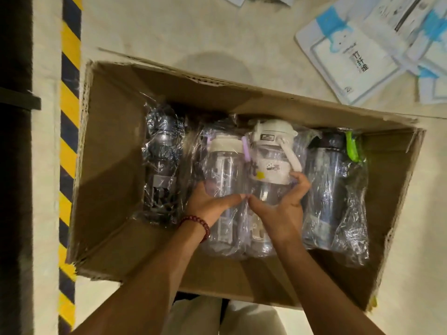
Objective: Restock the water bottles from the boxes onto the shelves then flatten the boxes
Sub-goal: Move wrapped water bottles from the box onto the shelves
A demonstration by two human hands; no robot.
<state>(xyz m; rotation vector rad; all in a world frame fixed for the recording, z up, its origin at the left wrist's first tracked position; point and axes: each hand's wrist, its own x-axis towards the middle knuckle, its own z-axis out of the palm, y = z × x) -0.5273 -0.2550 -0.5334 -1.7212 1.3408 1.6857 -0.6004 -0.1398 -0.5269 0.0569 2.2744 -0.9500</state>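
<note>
An open cardboard box lies on the floor below me, holding several water bottles wrapped in clear plastic. My left hand, with a red bead bracelet at the wrist, grips a clear bottle with a white lid. My right hand is wrapped around a clear bottle with a white cap and white carry strap, lifted a little above the others. A dark bottle lies at the left of the row, and a dark bottle with a green strap at the right.
A yellow and black hazard stripe runs along the floor left of the box, beside a dark post. Flat white and blue packages lie on the floor at the upper right. My legs show below the box.
</note>
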